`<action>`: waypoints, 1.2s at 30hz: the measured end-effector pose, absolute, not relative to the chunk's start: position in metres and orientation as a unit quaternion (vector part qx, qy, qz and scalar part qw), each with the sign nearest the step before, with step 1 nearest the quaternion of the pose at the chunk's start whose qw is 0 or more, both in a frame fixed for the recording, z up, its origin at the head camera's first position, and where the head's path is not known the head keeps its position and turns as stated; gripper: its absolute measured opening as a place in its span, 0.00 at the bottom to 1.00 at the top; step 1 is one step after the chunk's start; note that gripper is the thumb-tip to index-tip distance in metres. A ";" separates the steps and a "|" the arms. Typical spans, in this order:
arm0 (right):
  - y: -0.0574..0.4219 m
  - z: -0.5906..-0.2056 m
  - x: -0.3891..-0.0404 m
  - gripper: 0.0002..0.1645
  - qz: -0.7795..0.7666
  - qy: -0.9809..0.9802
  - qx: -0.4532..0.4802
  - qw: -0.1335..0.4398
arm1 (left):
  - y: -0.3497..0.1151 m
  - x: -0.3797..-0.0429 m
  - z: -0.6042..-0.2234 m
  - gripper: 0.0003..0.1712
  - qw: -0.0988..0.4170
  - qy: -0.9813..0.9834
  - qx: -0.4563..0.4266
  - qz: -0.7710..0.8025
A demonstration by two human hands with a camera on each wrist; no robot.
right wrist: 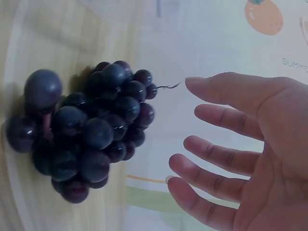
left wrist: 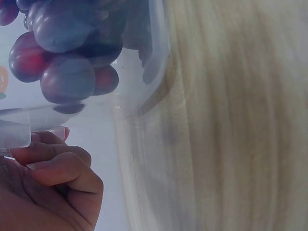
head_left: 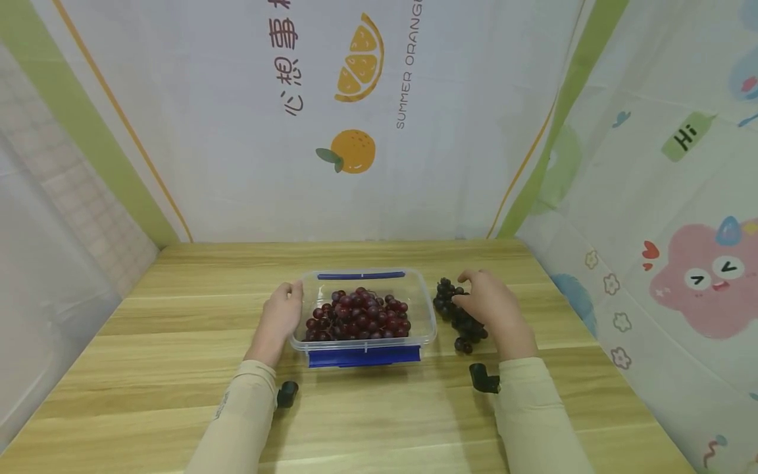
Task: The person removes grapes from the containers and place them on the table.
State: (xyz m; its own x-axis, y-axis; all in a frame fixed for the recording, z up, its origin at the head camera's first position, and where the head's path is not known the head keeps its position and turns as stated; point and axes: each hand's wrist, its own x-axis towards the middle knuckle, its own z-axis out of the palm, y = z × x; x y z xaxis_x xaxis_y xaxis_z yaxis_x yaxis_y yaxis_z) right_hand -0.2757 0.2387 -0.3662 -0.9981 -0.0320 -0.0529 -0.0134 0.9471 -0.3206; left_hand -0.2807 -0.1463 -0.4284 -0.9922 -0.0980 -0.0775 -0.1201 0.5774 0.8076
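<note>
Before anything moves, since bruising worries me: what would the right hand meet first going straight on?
Probably the dark grapes; the right hand points toward them, though the gap is unclear.

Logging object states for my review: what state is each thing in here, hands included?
Clear container: upright, no lid visible on it, partly filled
Near blue latch: hanging below the rim, unfastened
Far blue latch: unfastened
Red grapes: heaped inside the container
Dark grapes: bunched on the table, outside the container
Left hand: holding the container's left side
Right hand: open at the dark grapes, holding nothing
</note>
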 end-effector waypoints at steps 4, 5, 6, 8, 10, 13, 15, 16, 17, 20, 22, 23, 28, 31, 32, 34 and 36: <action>0.235 -0.360 -0.273 0.31 -0.161 0.987 -0.016 0.013 | -0.146 -0.281 -0.428 0.40 0.015 0.889 -0.062 0.454; 0.234 -0.359 -0.273 0.31 -0.161 0.987 -0.017 0.010 | -0.146 -0.281 -0.427 0.40 0.015 0.889 -0.062 0.453; 0.233 -0.358 -0.272 0.31 -0.162 0.987 -0.019 0.006 | -0.145 -0.281 -0.427 0.39 0.015 0.889 -0.062 0.453; 0.230 -0.356 -0.272 0.31 -0.163 0.986 -0.025 0.000 | -0.145 -0.281 -0.427 0.40 0.015 0.889 -0.062 0.453; 0.228 -0.353 -0.271 0.31 -0.164 0.986 -0.031 -0.006 | -0.145 -0.281 -0.428 0.39 0.015 0.889 -0.061 0.453; 0.225 -0.348 -0.270 0.31 -0.169 0.985 -0.041 -0.013 | -0.145 -0.281 -0.428 0.39 0.013 0.889 -0.061 0.454; 0.222 -0.345 -0.270 0.31 -0.172 0.984 -0.047 -0.016 | -0.145 -0.281 -0.428 0.39 0.012 0.889 -0.061 0.454; 0.221 -0.343 -0.270 0.32 -0.174 0.983 -0.051 -0.017 | -0.145 -0.281 -0.428 0.39 0.012 0.889 -0.061 0.454; 0.219 -0.342 -0.270 0.32 -0.176 0.983 -0.055 -0.018 | -0.145 -0.281 -0.428 0.39 0.011 0.890 -0.060 0.453; 0.215 -0.338 -0.272 0.33 -0.176 0.982 -0.067 -0.019 | -0.145 -0.282 -0.428 0.39 0.010 0.889 -0.061 0.453; 0.211 -0.334 -0.273 0.33 -0.174 0.982 -0.073 -0.019 | -0.145 -0.282 -0.427 0.39 0.008 0.890 -0.060 0.453; 0.209 -0.332 -0.274 0.34 -0.172 0.982 -0.076 -0.018 | -0.145 -0.282 -0.427 0.39 0.006 0.890 -0.060 0.452; 0.198 -0.325 -0.278 0.35 -0.163 0.983 -0.081 -0.009 | -0.144 -0.281 -0.427 0.39 0.000 0.890 -0.062 0.451; 0.192 -0.323 -0.280 0.35 -0.160 0.984 -0.083 0.001 | -0.144 -0.282 -0.427 0.38 -0.004 0.890 -0.063 0.452; 0.190 -0.323 -0.280 0.35 -0.160 0.983 -0.085 0.004 | -0.143 -0.282 -0.427 0.38 -0.003 0.890 -0.065 0.452; 0.185 -0.323 -0.280 0.35 -0.159 0.983 -0.092 0.010 | -0.143 -0.283 -0.427 0.39 -0.004 0.892 -0.065 0.448; 0.181 -0.324 -0.279 0.35 -0.158 0.982 -0.102 0.013 | -0.144 -0.284 -0.427 0.39 -0.002 0.893 -0.064 0.445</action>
State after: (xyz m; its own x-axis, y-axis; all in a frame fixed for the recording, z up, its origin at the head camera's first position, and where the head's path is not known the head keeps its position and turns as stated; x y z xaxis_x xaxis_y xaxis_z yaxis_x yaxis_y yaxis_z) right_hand -0.2792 0.1806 -0.3237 -0.9790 -0.2036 0.0064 -0.1953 0.9293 -0.3134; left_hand -0.2839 -0.1439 -0.4267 -0.9917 -0.1166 -0.0545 -0.1138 0.5962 0.7947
